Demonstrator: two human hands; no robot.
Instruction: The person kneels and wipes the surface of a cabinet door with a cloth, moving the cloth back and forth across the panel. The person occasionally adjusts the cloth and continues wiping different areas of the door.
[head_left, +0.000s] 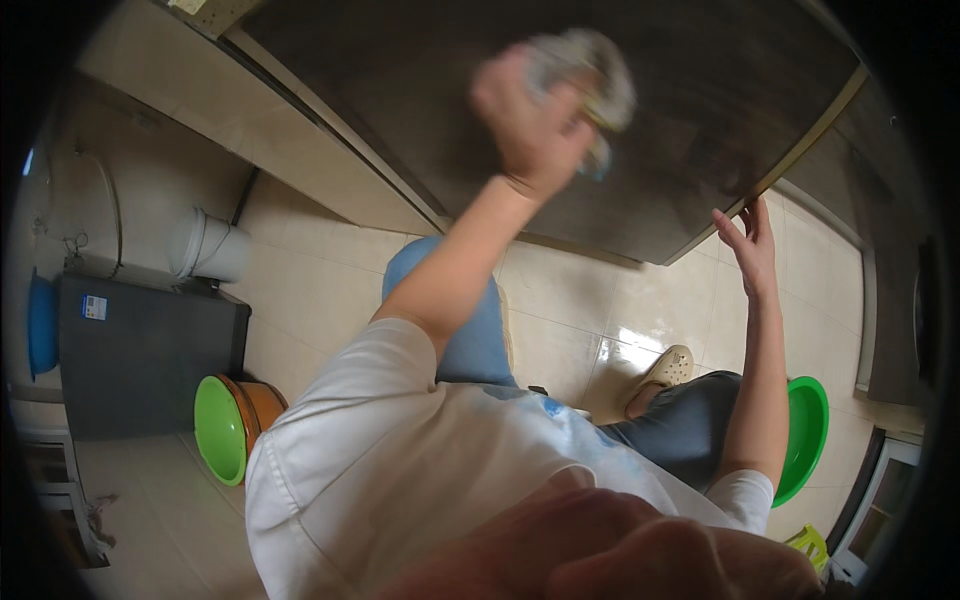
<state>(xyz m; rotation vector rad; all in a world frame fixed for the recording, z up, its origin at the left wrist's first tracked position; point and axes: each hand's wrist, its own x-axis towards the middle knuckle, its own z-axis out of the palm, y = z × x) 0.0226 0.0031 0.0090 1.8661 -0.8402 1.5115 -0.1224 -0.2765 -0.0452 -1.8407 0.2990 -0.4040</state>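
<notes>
My left hand (529, 120) grips a crumpled, pale patterned cloth (611, 79) against the dark flat panel (450, 97), which fills the upper part of the view. Hand and cloth are both blurred, and the cloth's exact shape cannot be made out. My right hand (750, 240) rests at the panel's light-coloured right edge, near its lower corner. Its thumb lies on the near side and its fingers reach past the edge, partly hidden; whether they close on it is unclear.
A green basin (806, 442) stands beyond my right arm. At left are an orange-brown bucket with a green basin (220, 429), a dark grey cabinet or appliance (150, 352), a white bucket (214, 246) and a blue basin (43, 322). Tiled floor (555, 315) shows below the panel.
</notes>
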